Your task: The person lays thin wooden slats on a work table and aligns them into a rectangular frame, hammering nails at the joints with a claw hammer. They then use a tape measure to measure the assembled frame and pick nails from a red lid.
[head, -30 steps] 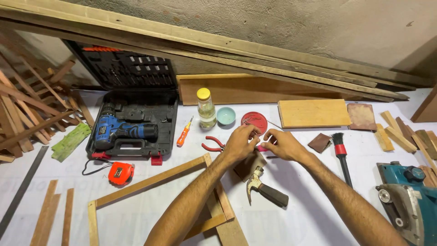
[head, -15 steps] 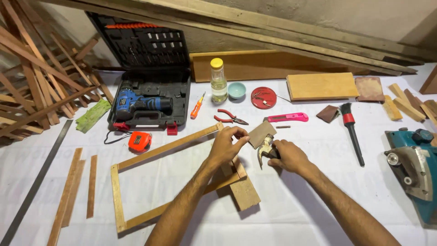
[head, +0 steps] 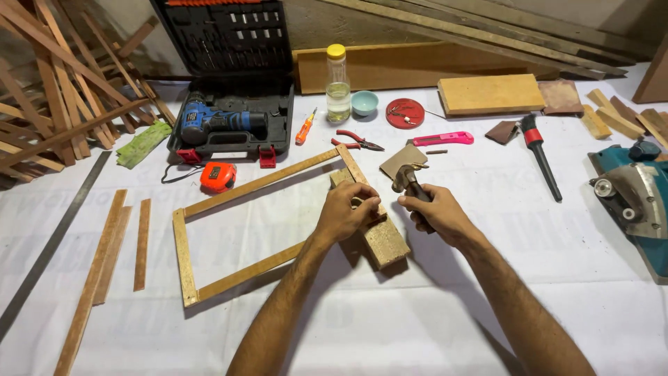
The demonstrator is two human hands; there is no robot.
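Observation:
A thin rectangular wooden frame [head: 245, 188] lies flat on the white sheet, its right end resting on a wooden block [head: 381, 242]. My left hand [head: 348, 211] pinches something small against the frame's right side over the block; the small thing is hidden by my fingers. My right hand [head: 435, 212] grips the dark handle of a claw hammer [head: 406, 177], whose head points up just right of the frame. A small piece of brown sandpaper [head: 398, 159] lies behind the hammer head.
Behind the frame lie red pliers [head: 356, 143], an orange screwdriver [head: 304, 127], a pink utility knife [head: 441, 138], a red round tin [head: 405, 112], a clear bottle [head: 338, 85], a blue drill in its case [head: 221, 118], an orange tape measure [head: 218, 176]. A teal power planer [head: 637, 193] sits right; wood strips [head: 104, 244] left.
My hands came down from near the red tin to the frame's right end. My right hand has taken up the hammer and my left has settled on the frame over the block.

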